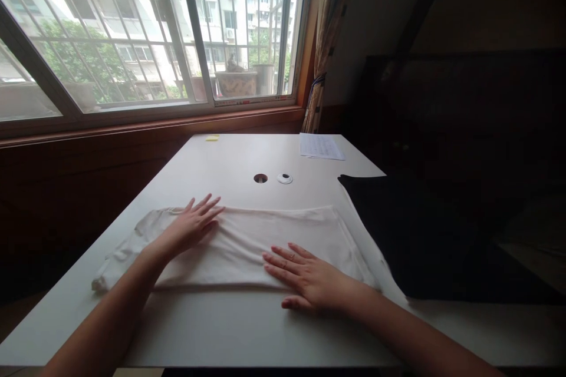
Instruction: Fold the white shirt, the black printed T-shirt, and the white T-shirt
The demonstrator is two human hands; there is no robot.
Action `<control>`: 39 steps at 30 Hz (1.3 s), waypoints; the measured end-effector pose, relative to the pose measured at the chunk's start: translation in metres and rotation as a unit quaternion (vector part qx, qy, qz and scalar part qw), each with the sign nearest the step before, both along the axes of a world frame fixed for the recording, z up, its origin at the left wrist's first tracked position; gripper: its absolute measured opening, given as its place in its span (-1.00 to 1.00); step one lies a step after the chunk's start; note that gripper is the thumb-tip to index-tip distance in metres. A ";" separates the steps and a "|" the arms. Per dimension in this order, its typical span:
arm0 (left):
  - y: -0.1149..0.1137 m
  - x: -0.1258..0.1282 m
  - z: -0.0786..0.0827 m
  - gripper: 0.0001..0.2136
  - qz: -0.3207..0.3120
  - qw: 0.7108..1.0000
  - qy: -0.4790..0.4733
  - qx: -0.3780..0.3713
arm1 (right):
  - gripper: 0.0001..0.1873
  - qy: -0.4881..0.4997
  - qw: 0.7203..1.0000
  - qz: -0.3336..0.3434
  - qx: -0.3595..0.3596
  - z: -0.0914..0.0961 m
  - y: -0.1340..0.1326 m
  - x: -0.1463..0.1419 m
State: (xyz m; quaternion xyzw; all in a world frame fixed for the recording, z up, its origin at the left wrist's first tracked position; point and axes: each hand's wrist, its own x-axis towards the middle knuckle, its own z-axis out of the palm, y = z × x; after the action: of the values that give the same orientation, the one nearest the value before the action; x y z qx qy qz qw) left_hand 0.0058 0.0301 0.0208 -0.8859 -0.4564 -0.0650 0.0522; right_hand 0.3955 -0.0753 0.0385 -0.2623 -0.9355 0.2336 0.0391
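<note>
A white garment (247,247), folded into a long flat shape, lies across the white table (212,330). Its left end is bunched and uneven, while layered edges show at its right end. My left hand (194,224) rests on the cloth near its far edge, left of the middle, with fingers stretched out. Closer to me, my right hand (305,277) lies flat over the near edge, fingers spread and the thumb towards the table. Wrinkles run through the fabric between the two hands. Neither hand grips anything.
Black cloth (433,241) is spread over the table's right side. Farther back are a cable hole (260,178), its round cover (285,178), papers (321,146) and a yellow note (212,138). A barred window (145,41) and a tied curtain (325,53) stand behind the table.
</note>
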 end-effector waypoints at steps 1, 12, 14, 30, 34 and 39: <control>-0.006 0.014 -0.002 -0.50 -0.028 1.000 -0.004 -0.008 | -0.25 0.000 1.000 0.000 -0.009 0.003 0.001 0.000; -0.036 0.073 -0.013 -0.43 -0.122 0.990 -0.016 -0.071 | -0.29 -0.031 0.974 -0.213 0.074 -0.005 0.059 -0.020; -0.036 0.071 -0.012 -0.42 -0.122 0.990 -0.016 -0.068 | -0.27 -0.043 0.970 -0.223 0.088 -0.011 0.066 -0.030; -0.004 0.024 -0.013 -0.45 -0.038 0.998 -0.017 -0.053 | -0.19 -0.060 0.969 -0.221 0.094 -0.018 0.085 -0.022; 0.001 0.010 -0.014 -0.45 -0.001 0.998 -0.011 -0.060 | -0.17 -0.064 0.965 -0.236 0.091 -0.021 0.088 -0.016; 0.011 -0.009 -0.018 -0.43 0.039 0.997 -0.017 -0.063 | -0.16 -0.079 0.954 -0.275 0.090 -0.025 0.093 0.001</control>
State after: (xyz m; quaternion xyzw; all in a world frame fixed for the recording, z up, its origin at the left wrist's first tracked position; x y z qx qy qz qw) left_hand -0.0035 0.0411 0.0029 -0.8678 -0.4944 -0.0488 -0.0094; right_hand 0.3960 0.0182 0.0132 -0.5227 -0.8442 0.1071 0.0511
